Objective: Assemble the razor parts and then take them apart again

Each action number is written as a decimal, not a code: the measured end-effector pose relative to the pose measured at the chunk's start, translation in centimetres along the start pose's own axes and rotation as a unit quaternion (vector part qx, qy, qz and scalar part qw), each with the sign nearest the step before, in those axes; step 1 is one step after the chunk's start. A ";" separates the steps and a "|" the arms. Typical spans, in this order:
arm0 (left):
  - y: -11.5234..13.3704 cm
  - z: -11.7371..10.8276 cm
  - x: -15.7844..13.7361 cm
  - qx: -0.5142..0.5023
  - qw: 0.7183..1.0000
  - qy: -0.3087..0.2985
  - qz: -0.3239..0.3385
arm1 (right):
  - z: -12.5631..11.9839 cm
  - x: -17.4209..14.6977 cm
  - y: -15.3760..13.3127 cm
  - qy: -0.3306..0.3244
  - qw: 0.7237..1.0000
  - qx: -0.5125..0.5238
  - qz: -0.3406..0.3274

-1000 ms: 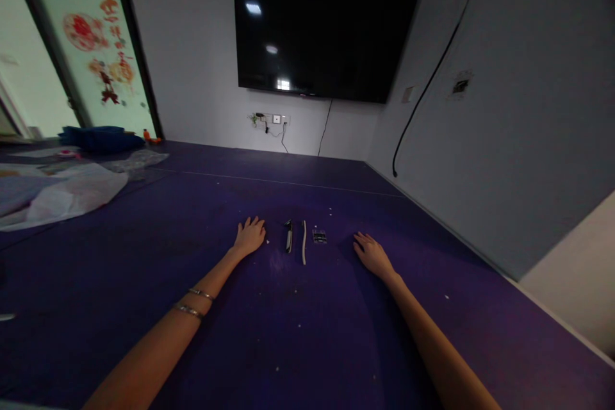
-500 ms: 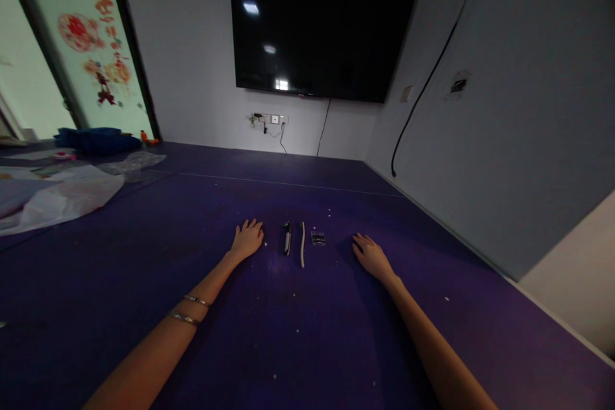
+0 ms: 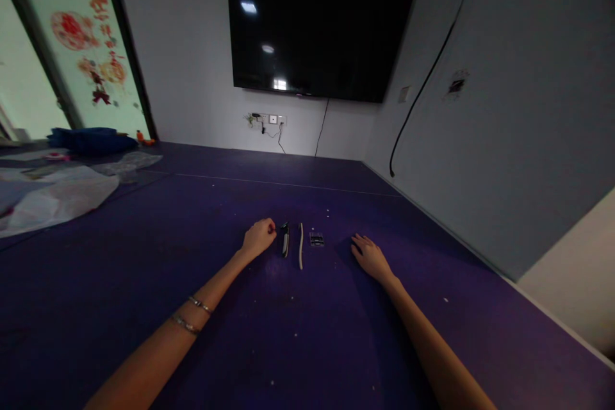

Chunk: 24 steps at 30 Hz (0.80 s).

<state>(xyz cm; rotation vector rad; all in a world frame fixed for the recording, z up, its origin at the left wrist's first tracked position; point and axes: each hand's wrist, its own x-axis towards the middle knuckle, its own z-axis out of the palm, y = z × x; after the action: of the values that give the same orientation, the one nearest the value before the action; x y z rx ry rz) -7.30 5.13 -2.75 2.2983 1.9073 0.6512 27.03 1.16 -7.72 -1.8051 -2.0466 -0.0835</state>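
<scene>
Left of the pale, slender stick (image 3: 301,246), a narrow gap leads to the slim black-and-white tool (image 3: 286,242), its outer side hemmed in by the left hand (image 3: 259,237). Right of the stick sits a flat, clear packet with dark contents (image 3: 316,239); beyond it, a wider lane reaches the right hand (image 3: 371,257). On the stick's near side, the flat purple surface (image 3: 331,333) offers broad passage.

Left hand (image 3: 258,238): bare. Left forearm (image 3: 221,283): two narrow, silver-toned, ring-shaped bracelets (image 3: 185,324), worn slightly apart. Right hand (image 3: 372,259): bare. Right forearm (image 3: 423,323): bare.
</scene>
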 end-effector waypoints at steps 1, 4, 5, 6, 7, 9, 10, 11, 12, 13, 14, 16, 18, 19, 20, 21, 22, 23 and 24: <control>0.6 0.1 0.1 -0.008 1.000 -0.026 -0.004 | 0.0 0.0 0.0 0.001 1.000 -0.001 0.001; 2.3 0.7 0.5 0.012 0.998 -0.061 -0.016 | 0.1 0.0 0.1 0.002 1.000 -0.003 0.005; 2.8 0.8 0.6 0.027 0.997 -0.067 -0.020 | 0.1 0.0 0.1 0.003 1.000 -0.005 0.006; 3.3 0.9 0.8 0.042 0.996 -0.073 -0.026 | 0.1 0.0 0.1 0.003 1.000 -0.006 0.007; 3.7 1.0 0.9 0.053 0.995 -0.077 -0.029 | 0.1 0.0 0.1 0.002 1.000 -0.009 0.007; 4.2 1.3 1.2 0.067 0.994 -0.084 -0.030 | 0.2 0.1 0.1 -0.001 1.000 -0.015 0.006; 4.4 1.4 1.4 0.069 0.993 -0.087 -0.031 | 0.2 0.1 0.1 -0.004 1.000 -0.017 0.006; 4.5 1.5 1.5 0.067 0.993 -0.090 -0.034 | 0.2 0.1 0.1 -0.006 1.000 -0.018 0.007; 4.5 1.7 1.6 0.063 0.993 -0.093 -0.038 | 0.2 0.1 0.0 -0.007 1.000 -0.019 0.010; 4.5 1.8 1.8 0.058 0.993 -0.095 -0.043 | 0.1 0.1 0.0 -0.008 1.000 -0.018 0.012; 4.5 2.0 1.8 0.053 0.993 -0.095 -0.048 | 0.1 0.0 0.0 -0.009 1.000 -0.017 0.015; 4.3 2.3 2.0 0.047 0.993 -0.091 -0.054 | 0.0 0.0 -0.1 -0.011 1.000 -0.012 0.017; 4.1 2.5 2.1 0.013 0.994 -0.082 -0.067 | -0.1 0.0 -0.1 -0.013 1.000 -0.007 0.018; 4.0 2.6 2.2 -0.028 0.993 -0.077 -0.080 | -0.1 0.0 -0.2 -0.014 1.000 -0.006 0.019; 3.8 2.6 2.3 -0.078 0.990 -0.074 -0.093 | -0.1 0.0 -0.2 -0.014 1.000 -0.004 0.020; 3.6 2.5 2.5 -0.130 0.983 -0.074 -0.106 | -0.1 0.0 -0.2 -0.014 1.000 -0.003 0.020; 3.4 2.5 2.7 -0.175 0.975 -0.077 -0.117 | -0.1 0.0 -0.2 -0.014 1.000 -0.003 0.020; 3.1 2.4 2.8 -0.208 0.967 -0.082 -0.123 | -0.1 0.0 -0.2 -0.013 1.000 -0.003 0.020; 2.8 2.3 3.0 -0.233 0.960 -0.088 -0.128 | -0.1 0.0 -0.3 -0.012 1.000 -0.003 0.021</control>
<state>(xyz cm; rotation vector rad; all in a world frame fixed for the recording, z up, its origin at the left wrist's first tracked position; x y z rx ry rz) -3.50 7.84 -3.07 1.7279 1.7036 0.7381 26.82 1.07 -7.55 -1.8615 -2.0261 -0.0563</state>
